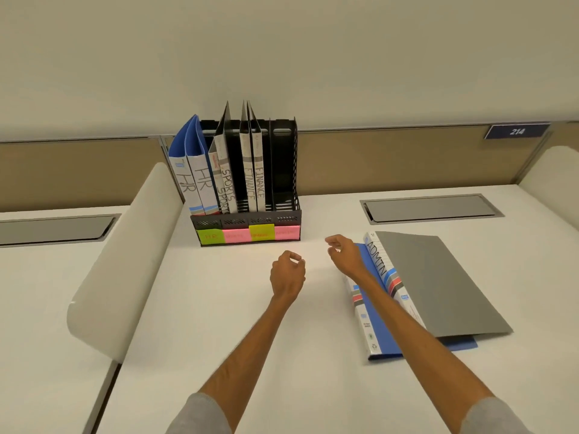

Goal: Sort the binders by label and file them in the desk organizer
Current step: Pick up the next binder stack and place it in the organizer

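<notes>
A black desk organizer (282, 170) stands at the back of the white desk, with coloured sticky labels along its front. It holds two blue HR binders (194, 177), two SPORTS binders (224, 180) and two FINANCE binders (253, 180); its rightmost slot is empty. On the desk to the right lies a grey binder marked ADMIN (438, 280), stacked on a blue binder (376, 327). My left hand (286, 272) hovers over the desk with loosely curled fingers, holding nothing. My right hand (343, 255) is just left of the ADMIN spine, fingers relaxed, holding nothing.
A rounded white divider (125, 261) borders the desk on the left, another (551, 170) on the right. A grey cable hatch (430, 208) is set into the desk behind the flat binders. A partition wall with a sign 214 (517, 131) runs along the back.
</notes>
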### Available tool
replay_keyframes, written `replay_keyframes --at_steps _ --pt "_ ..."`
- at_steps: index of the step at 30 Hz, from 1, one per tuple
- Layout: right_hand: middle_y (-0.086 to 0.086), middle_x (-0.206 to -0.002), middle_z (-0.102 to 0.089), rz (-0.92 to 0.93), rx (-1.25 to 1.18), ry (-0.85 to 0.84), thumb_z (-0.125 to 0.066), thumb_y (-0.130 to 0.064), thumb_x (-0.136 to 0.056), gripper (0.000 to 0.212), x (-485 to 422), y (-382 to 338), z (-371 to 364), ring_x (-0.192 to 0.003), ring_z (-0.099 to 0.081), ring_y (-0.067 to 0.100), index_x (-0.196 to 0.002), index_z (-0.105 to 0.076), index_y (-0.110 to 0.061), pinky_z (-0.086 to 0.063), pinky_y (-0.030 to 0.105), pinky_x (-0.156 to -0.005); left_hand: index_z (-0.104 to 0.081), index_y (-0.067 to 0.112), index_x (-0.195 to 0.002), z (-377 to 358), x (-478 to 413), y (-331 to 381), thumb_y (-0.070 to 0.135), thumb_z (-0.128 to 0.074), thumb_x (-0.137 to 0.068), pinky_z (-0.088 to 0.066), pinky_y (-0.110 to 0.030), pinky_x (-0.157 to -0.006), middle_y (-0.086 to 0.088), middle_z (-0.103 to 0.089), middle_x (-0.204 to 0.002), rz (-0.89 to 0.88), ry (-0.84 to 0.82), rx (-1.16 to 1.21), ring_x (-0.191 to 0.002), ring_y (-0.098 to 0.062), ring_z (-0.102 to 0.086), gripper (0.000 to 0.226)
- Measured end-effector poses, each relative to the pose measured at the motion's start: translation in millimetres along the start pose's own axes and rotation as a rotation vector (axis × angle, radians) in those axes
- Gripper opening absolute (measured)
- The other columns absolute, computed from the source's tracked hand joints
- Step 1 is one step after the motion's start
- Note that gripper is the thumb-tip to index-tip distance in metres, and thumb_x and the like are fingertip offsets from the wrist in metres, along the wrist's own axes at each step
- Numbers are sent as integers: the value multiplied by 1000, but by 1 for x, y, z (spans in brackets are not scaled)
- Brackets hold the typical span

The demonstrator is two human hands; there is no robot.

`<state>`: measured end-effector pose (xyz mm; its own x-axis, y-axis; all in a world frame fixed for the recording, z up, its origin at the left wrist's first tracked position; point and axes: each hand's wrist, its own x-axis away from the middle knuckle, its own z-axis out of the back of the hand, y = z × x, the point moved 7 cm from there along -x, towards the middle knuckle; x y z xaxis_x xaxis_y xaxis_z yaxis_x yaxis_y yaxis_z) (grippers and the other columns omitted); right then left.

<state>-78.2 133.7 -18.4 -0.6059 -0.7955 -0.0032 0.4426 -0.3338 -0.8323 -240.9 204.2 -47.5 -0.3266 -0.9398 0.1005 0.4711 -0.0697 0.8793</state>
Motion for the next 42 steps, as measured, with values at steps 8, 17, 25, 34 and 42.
replay_keyframes --at_steps 8,17,25,34,42 --pt "17 -130 -56 -109 82 157 -53 1 -92 32 47 43 54 -125 -51 28 -123 -60 2 -40 36 -107 -60 14 -103 -47 30 9 23 -59 -90 -55 -32 -75 -5 -73 -89 -32 -145 -68 -69 -20 -71 16" --pt "16 -127 -52 -291 130 355 -56 -9 -93 26 82 126 127 -115 -55 28 -119 -60 -3 -44 25 -82 -45 9 -131 -119 71 38 37 -64 -87 -50 -35 -85 -8 -70 -107 -73 -260 -201 -100 -25 -66 55" --pt "15 -136 -46 -413 291 211 -57 -27 -92 42 77 194 194 -129 -42 32 -131 -50 -11 -35 46 -108 -56 8 -114 -205 89 57 54 -66 -80 -49 -37 -84 -9 -57 -117 11 -338 -272 -111 -25 -56 59" --pt "16 -136 -43 -540 420 222 -51 -52 -92 61 80 263 237 -129 -37 34 -134 -43 -8 -31 49 -105 -44 3 -128 -251 105 63 58 -73 -74 -44 -39 -96 -17 -42 -133 184 -227 -352 -125 -33 -39 83" --pt "13 -128 -45 -572 383 297 -55 -61 -83 62 85 282 245 -121 -39 35 -127 -45 -19 -33 48 -99 -45 9 -98 -248 101 67 38 -86 -67 -52 -33 -74 -8 -62 -105 283 -109 -96 -93 -23 -62 60"
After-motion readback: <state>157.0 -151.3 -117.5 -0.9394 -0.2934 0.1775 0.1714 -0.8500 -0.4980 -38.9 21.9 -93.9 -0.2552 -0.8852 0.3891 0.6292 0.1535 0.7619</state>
